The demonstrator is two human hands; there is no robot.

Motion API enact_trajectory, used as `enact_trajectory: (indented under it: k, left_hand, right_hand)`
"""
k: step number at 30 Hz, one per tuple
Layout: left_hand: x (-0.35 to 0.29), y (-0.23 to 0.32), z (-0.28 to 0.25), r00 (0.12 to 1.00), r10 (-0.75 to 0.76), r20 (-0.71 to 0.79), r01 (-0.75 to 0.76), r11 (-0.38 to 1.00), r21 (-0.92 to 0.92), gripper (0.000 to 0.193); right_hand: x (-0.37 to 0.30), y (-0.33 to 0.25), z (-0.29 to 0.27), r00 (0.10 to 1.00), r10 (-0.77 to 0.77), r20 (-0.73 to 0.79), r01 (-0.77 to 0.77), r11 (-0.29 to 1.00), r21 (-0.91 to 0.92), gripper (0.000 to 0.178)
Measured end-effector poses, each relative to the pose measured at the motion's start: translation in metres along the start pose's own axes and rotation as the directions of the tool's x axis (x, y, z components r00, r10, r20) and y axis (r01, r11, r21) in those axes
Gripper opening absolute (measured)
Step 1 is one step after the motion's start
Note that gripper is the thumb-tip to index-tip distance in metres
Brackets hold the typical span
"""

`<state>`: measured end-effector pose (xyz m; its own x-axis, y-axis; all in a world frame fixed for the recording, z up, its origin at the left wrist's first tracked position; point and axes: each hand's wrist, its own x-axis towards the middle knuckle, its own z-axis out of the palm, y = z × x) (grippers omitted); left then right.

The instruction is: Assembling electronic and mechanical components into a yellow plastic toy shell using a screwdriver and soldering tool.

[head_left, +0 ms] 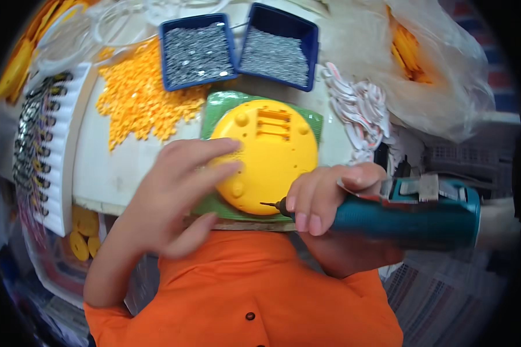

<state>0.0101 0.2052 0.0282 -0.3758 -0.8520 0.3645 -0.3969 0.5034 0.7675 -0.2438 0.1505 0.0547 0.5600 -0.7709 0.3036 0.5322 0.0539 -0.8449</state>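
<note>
A round yellow plastic housing [272, 165] lies on a green pad [219, 107] at the near edge of the table. Its upper face shows a battery compartment, round feet and small holes. My left hand [182, 191] is over its left side with fingers spread, holding nothing; whether the fingertips touch is hard to tell. In my right hand [336, 194] is a teal electric screwdriver [411, 211], held level. Its thin dark bit points left, by the housing's lower edge; contact there cannot be made out.
Two blue bins [169, 55] of small metal screws stand behind the pad. Left of them spreads a heap of small orange-yellow plastic pieces [139, 95]. A white foam tray [78, 133] with wired parts lies far left. Bundled white cables [362, 110] and a clear bag [440, 75] are right.
</note>
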Motion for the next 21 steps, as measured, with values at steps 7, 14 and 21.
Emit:
enact_trajectory:
  k: [7,14,21]
  left_hand:
    - [-0.018,-0.034,0.046,0.982,0.147,0.118,-0.183,0.894,0.409,0.053]
    - [-0.018,-0.045,0.053,0.961,0.276,0.023,-0.259,0.867,0.425,0.039]
    - [-0.019,-0.048,0.055,0.953,0.301,0.012,-0.274,0.849,0.451,0.035]
  right_hand:
    - [-0.005,0.025,0.011,0.977,-0.004,0.213,0.032,0.991,-0.127,0.054]
    - [-0.019,0.042,0.028,0.993,-0.014,0.116,0.043,0.966,-0.254,0.067]
    - [-0.018,0.050,0.024,0.968,-0.109,0.226,0.167,0.952,-0.255,0.082]
